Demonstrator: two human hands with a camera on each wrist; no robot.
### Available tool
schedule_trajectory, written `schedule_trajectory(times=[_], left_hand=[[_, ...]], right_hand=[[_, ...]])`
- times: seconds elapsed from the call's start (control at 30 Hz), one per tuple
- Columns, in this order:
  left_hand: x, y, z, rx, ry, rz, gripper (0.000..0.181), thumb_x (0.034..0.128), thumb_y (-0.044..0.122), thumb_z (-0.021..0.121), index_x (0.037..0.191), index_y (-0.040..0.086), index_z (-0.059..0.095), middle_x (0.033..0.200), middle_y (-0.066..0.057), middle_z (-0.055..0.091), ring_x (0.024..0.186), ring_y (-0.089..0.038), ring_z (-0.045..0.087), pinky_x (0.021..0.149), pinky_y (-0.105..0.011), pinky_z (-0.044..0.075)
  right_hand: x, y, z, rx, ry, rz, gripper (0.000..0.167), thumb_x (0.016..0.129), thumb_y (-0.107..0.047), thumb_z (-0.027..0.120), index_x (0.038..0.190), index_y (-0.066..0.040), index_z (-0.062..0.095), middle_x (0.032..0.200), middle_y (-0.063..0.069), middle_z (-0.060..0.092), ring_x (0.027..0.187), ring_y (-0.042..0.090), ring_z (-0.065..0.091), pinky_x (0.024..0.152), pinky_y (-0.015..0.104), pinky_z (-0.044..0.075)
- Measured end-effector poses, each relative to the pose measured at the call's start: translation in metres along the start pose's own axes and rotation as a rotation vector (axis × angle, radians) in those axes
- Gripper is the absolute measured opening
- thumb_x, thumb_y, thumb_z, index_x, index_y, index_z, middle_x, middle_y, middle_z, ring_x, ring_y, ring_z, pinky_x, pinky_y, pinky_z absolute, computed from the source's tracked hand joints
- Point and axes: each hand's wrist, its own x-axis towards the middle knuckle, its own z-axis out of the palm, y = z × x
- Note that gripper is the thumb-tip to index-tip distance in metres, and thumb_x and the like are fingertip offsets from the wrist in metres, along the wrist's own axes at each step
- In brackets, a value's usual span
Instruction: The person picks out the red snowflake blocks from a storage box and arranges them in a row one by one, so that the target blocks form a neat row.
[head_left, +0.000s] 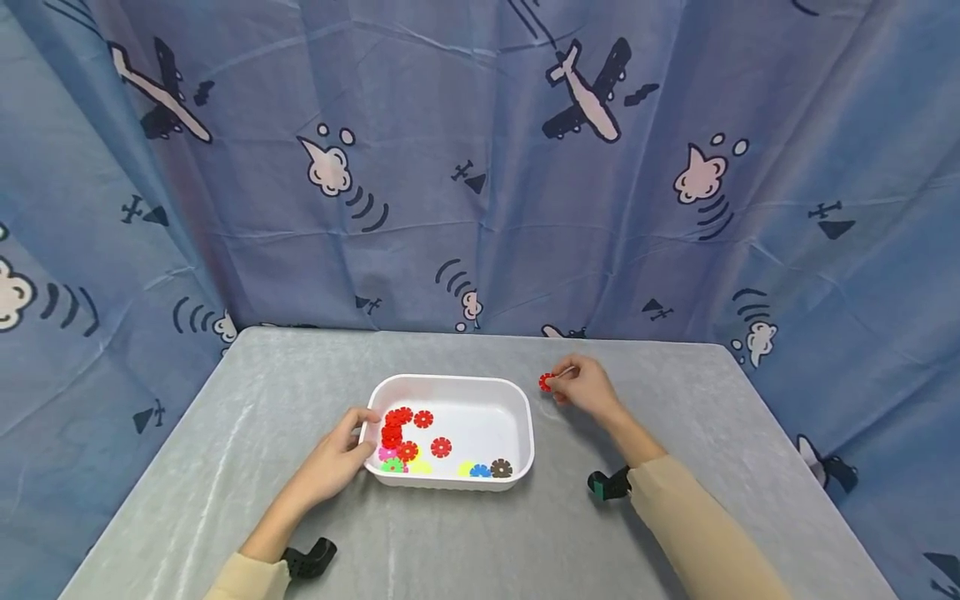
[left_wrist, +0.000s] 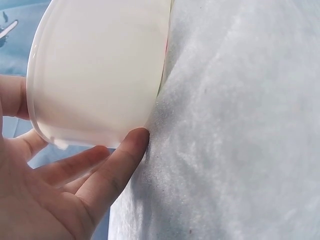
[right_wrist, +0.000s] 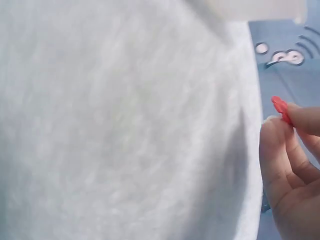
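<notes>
My left hand (head_left: 335,457) grips the left end of a white plastic tray (head_left: 522,433). In the left wrist view its fingers (left_wrist: 112,172) press against the tray's pale outer wall (left_wrist: 100,75). Several red notched plastic discs (head_left: 441,447) lie in the tray, mostly toward the left. Right of the tray, my right hand (head_left: 588,387) pinches one red notched disc (head_left: 545,382) between thumb and fingertips. The right wrist view shows this disc (right_wrist: 281,109) nearly edge-on.
Along the tray's near side lie a green disc (head_left: 392,465), a blue disc (head_left: 480,471), a brown disc (head_left: 501,468), and yellow and pink ones. A grey cloth (head_left: 450,542) covers the table. Behind it hangs a blue curtain (head_left: 420,167) printed with planes.
</notes>
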Motion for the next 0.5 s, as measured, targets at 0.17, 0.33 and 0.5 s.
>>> schedule_trajectory(times=[0.17, 0.33, 0.5], left_hand=[[0.001, 0.000, 0.001, -0.006, 0.004, -0.007, 0.031, 0.0977, 0.008, 0.057, 0.128, 0.014, 0.054, 0.139, -0.021, 0.056, 0.116, -0.038, 0.063, 0.095, -0.050, 0.046], [0.000, 0.000, 0.001, -0.011, 0.002, -0.014, 0.030, 0.0977, 0.008, 0.057, 0.127, 0.015, 0.054, 0.140, -0.021, 0.055, 0.117, -0.039, 0.063, 0.096, -0.050, 0.047], [0.001, 0.002, 0.001, -0.011, 0.001, -0.017, 0.031, 0.0978, 0.008, 0.057, 0.128, 0.014, 0.054, 0.141, -0.022, 0.054, 0.119, -0.041, 0.062, 0.096, -0.051, 0.047]], right_hand=[[0.008, 0.010, 0.001, -0.088, -0.018, 0.031, 0.018, 0.091, -0.005, 0.072, 0.100, 0.006, 0.060, 0.081, 0.014, 0.072, 0.062, 0.019, 0.068, 0.058, 0.032, 0.058], [0.013, 0.017, 0.001, -0.124, -0.013, 0.054, 0.019, 0.092, -0.006, 0.073, 0.101, 0.005, 0.061, 0.080, 0.014, 0.071, 0.062, 0.017, 0.067, 0.058, 0.032, 0.058], [0.017, 0.019, -0.001, -0.158, -0.006, 0.038, 0.019, 0.092, -0.007, 0.073, 0.100, 0.006, 0.062, 0.080, 0.014, 0.071, 0.062, 0.016, 0.067, 0.057, 0.032, 0.057]])
